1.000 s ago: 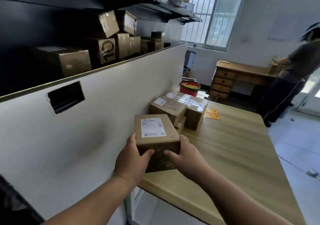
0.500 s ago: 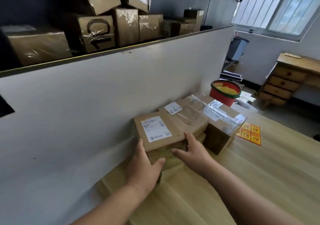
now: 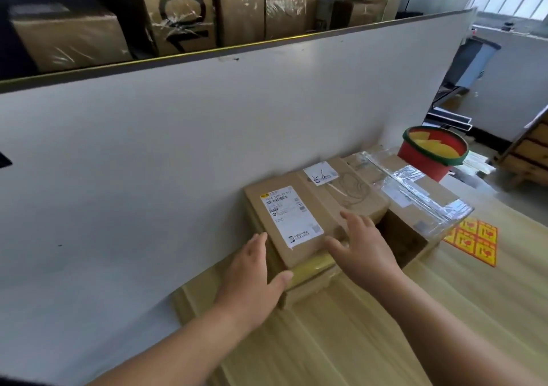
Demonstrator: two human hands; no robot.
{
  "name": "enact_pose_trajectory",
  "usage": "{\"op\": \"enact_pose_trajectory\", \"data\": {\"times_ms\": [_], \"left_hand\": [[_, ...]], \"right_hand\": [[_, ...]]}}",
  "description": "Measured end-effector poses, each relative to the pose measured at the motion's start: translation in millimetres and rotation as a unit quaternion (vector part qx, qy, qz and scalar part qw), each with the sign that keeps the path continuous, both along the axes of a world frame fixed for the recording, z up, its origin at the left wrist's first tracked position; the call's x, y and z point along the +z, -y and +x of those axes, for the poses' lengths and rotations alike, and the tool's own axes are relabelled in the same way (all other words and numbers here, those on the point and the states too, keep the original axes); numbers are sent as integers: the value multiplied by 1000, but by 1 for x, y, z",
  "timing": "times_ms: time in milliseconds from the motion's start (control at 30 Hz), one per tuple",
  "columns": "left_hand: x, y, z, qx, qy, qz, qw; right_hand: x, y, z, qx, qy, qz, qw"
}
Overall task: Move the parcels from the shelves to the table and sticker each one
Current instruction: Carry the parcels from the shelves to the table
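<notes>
Head view: parcel (image 3: pixel 299 222) sits at near end of bench (image 3: pixel 385 326) row, maybe atop another box. Left hand (image 3: pixel 252 279), right hand (image 3: pixel 364 246): fingers apart, flat on it. Sticker sheet (image 3: pixel 474 241) untouched; shelf parcels (image 3: pixel 184 14) remain.

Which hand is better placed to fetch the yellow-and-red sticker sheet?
Likely right hand: it touches the labelled brown cardboard parcel on the side nearest the sticker sheet; the left hand is on the far side.

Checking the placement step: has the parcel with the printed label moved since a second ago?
Yes. The labelled parcel has gone forward and down, from mid-air short of the handwritten-label parcel to right beside it, by the white partition.
</notes>
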State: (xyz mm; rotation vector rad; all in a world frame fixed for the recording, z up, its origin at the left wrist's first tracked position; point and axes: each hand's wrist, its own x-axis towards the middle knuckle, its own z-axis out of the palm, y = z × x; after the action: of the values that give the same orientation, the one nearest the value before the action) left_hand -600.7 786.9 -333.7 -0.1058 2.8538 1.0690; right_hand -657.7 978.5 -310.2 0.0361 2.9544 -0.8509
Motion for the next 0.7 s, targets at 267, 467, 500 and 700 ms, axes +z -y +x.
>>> {"op": "enact_pose_trajectory", "data": {"times_ms": [267,467,500,700], "left_hand": [[49,74,20,17,-90,-197,976],[87,155,97,64,-122,-285,949],[92,170,115,78,-119,-293,946],[125,263,243,174,-120,-340,916]], "right_hand": [[43,77,24,183,-141,143,963],[73,167,67,289,-163,165,929],[79,183,80,307,-172,166,921],[113,289,182,389,-227,178,875]]}}
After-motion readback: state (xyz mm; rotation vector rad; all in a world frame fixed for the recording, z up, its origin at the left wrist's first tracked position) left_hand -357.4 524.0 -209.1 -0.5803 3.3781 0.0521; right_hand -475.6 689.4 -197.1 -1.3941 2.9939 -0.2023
